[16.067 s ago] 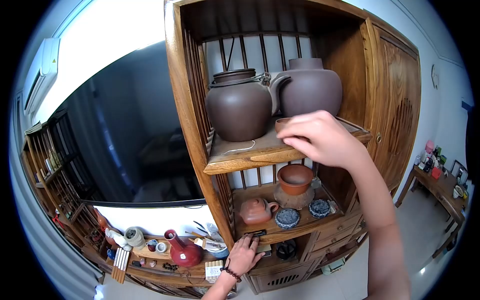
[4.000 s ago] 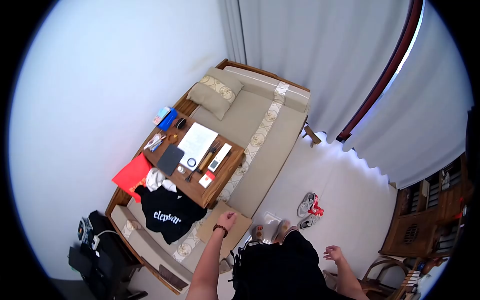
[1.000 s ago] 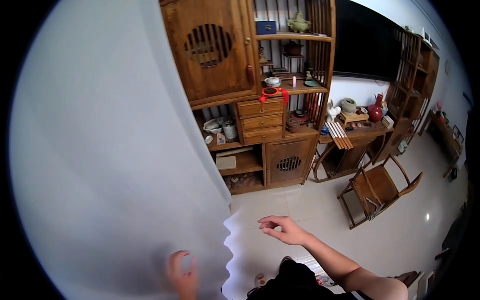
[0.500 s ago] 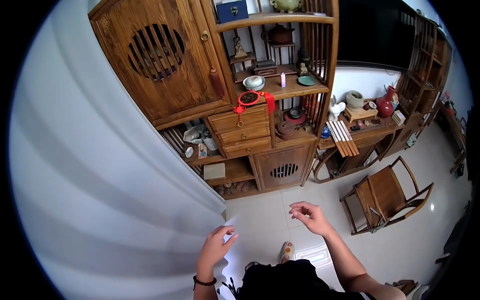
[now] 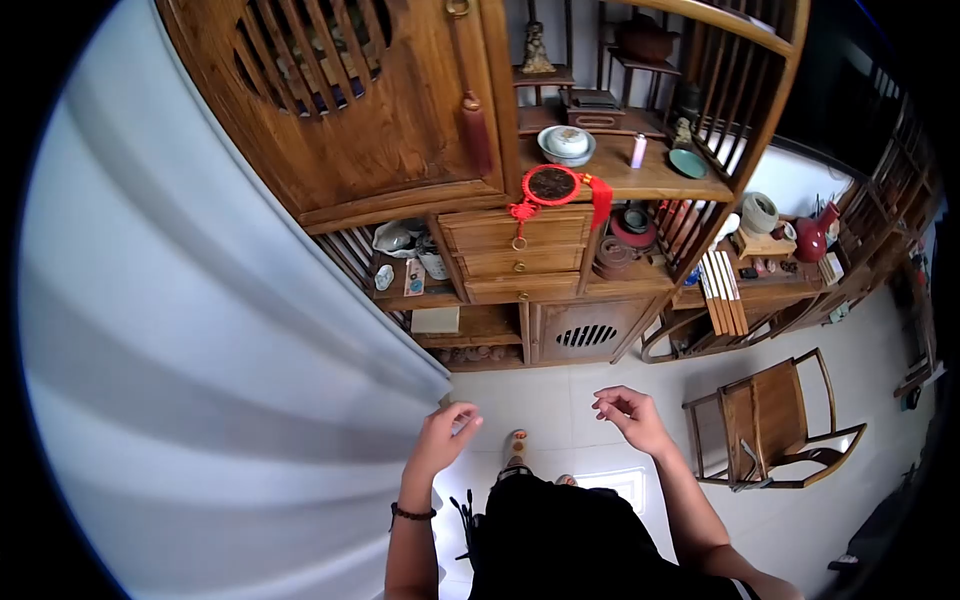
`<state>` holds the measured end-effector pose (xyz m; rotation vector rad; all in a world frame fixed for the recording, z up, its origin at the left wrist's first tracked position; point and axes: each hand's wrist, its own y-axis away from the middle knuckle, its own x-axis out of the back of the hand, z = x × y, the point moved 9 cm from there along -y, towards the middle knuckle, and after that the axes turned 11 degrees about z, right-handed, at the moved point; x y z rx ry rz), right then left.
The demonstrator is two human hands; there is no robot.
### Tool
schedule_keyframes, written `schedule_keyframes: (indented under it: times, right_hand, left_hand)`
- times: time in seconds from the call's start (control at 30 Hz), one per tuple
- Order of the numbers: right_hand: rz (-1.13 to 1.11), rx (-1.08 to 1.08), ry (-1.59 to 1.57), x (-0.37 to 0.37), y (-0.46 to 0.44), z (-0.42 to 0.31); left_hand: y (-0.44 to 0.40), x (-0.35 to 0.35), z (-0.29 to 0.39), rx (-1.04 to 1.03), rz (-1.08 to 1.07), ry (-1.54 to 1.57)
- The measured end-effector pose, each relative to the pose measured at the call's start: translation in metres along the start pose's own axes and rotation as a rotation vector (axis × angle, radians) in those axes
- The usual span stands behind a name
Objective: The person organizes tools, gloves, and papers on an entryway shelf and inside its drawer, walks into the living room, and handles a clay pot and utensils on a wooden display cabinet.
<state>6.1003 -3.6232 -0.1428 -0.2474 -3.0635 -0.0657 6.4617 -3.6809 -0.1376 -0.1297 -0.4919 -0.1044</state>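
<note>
My left hand (image 5: pixel 445 437) hangs in the air beside the pale curtain (image 5: pixel 250 400), fingers loosely curved and apart, holding nothing. A dark bead bracelet (image 5: pixel 413 513) circles that wrist. Above the floor to the right, my right hand (image 5: pixel 632 415) is also raised, its fingers half bent with nothing between them. In front of both stands a wooden cabinet (image 5: pixel 400 160). On its shelf edge rests a round red-rimmed ornament (image 5: pixel 552 185) with a red tassel. Near it are a lidded white bowl (image 5: pixel 567 146), a small pink-and-white bottle (image 5: pixel 638 151) and a green dish (image 5: pixel 688 163).
Small drawers (image 5: pixel 520 245) sit below the ornament. A side table (image 5: pixel 765 285) at the right bears a red vase (image 5: pixel 815 232), a stone pot (image 5: pixel 759 213) and white-and-brown strips (image 5: pixel 721 292). A wooden armchair (image 5: pixel 765 425) stands on the tiled floor (image 5: pixel 545 400).
The view has come closer to the cabinet, whose shelves now look larger and lie farther right. A foot has stepped forward. Both hands stay raised and hold nothing.
</note>
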Motion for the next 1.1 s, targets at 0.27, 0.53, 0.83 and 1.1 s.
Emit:
schedule_keyframes:
  times: [0.27,0.53,0.83,1.1]
  right_hand:
    - [0.032,-0.025,0.163,-0.033,-0.064,-0.015]
    - [0.139,0.062,0.179,-0.002,-0.075,-0.069]
    - [0.444,0.884,0.117,0.094,-0.008,-0.349]
    - [0.209,1.296,0.162,0.012,0.124,-0.425]
  left_hand:
    - [-0.093,0.014,-0.044,0.051,-0.052,0.031]
    - [-0.142,-0.013,-0.054,0.047,-0.195,0.048]
    - [-0.142,-0.087,-0.027,-0.011,-0.333,0.09]
    - [-0.143,-0.1,0.013,-0.05,-0.349,0.049]
